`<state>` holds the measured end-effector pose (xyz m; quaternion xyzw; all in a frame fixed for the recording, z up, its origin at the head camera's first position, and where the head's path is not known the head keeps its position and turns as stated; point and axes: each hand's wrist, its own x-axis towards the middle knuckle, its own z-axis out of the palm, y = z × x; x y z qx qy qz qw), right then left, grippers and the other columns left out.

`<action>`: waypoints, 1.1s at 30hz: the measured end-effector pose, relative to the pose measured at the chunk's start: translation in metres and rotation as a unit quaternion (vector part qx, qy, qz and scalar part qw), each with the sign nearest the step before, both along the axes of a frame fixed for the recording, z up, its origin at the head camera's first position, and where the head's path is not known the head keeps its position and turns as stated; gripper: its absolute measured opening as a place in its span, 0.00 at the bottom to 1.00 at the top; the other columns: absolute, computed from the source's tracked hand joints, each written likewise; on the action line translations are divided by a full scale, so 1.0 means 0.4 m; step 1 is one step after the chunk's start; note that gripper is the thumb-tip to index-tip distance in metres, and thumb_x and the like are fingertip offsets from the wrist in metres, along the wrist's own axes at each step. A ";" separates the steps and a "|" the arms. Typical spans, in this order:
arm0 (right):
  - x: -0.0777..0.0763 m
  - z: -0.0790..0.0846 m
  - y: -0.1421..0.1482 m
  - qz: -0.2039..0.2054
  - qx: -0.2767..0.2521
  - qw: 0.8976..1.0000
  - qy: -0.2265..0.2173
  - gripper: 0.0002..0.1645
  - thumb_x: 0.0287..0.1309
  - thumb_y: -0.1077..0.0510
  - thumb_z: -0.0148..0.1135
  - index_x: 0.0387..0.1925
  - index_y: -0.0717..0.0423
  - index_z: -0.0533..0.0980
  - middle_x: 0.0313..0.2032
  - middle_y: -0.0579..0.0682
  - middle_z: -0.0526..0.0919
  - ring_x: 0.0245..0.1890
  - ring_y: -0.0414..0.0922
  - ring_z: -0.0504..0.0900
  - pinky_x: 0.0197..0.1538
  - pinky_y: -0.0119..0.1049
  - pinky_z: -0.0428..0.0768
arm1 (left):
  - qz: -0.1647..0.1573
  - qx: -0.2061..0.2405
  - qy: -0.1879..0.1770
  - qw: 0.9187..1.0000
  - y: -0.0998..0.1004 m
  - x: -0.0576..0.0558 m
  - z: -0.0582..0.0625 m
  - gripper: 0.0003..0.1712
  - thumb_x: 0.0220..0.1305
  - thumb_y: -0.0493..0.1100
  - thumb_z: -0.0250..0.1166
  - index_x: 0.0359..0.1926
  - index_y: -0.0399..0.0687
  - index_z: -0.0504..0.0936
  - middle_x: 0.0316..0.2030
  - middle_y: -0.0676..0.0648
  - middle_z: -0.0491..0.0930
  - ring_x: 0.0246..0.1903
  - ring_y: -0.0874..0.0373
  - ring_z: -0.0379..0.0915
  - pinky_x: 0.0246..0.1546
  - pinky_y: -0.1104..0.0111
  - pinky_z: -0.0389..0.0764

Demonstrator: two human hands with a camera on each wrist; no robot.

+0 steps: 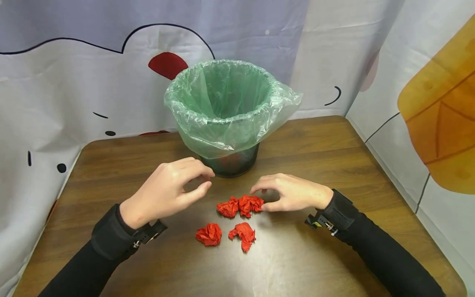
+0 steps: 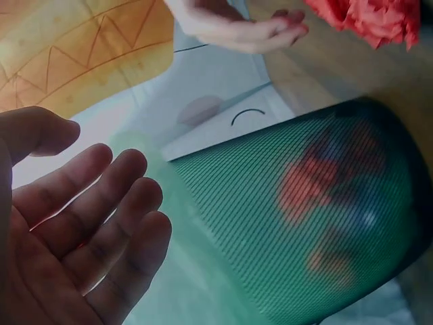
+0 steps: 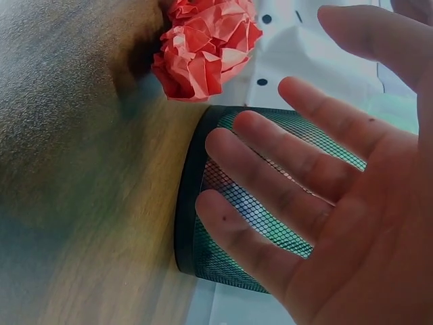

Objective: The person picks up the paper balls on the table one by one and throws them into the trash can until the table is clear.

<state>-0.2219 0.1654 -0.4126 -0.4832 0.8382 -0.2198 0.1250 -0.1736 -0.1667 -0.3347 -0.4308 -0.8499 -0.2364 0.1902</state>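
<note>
Near the middle of the table [image 1: 315, 140], four light, soft crumpled paper balls [image 1: 239, 206] lie before the bin [image 1: 226, 115]; my right hand [image 1: 293, 193], fingers loosely spread, touches one, left hand [image 1: 168, 192] relaxed, empty; pinch any fold.

no readable text, label, brand, number or sign anywhere. nothing printed on the green bag [image 1: 226, 119] or the mesh bin [image 1: 231, 163]. nothing written on the red paper balls [image 1: 239, 206]. only cartoon shapes, lines and dots on the backdrop cloth [image 1: 74, 82], no letters. wrist straps [image 1: 334, 214] too small to make out any marking.
</note>
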 end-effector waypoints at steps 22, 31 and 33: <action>-0.002 -0.019 -0.028 -0.046 0.054 0.997 0.015 0.40 0.62 0.42 0.66 0.72 0.45 0.66 0.63 0.46 0.77 0.55 0.43 0.81 0.56 0.43 0.79 | 0.023 -0.037 -0.082 0.996 0.012 0.019 -0.110 0.05 0.65 0.46 0.67 0.42 0.57 0.84 0.36 0.61 0.81 0.36 0.67 0.77 0.38 0.69 0.80; -0.001 -0.039 -0.051 -0.039 0.087 0.995 0.020 0.39 0.60 0.41 0.68 0.70 0.45 0.69 0.63 0.40 0.76 0.60 0.37 0.76 0.62 0.41 0.76 | 0.029 -0.041 -0.095 0.994 0.011 0.022 -0.115 0.06 0.65 0.46 0.67 0.42 0.57 0.84 0.36 0.61 0.81 0.36 0.69 0.76 0.37 0.70 0.80; 0.000 -0.041 -0.055 -0.039 0.090 0.995 0.025 0.37 0.60 0.42 0.69 0.68 0.45 0.71 0.61 0.39 0.77 0.58 0.37 0.77 0.60 0.41 0.78 | 0.027 -0.041 -0.095 0.994 0.012 0.021 -0.116 0.06 0.65 0.46 0.67 0.42 0.57 0.84 0.36 0.61 0.81 0.36 0.69 0.77 0.37 0.70 0.80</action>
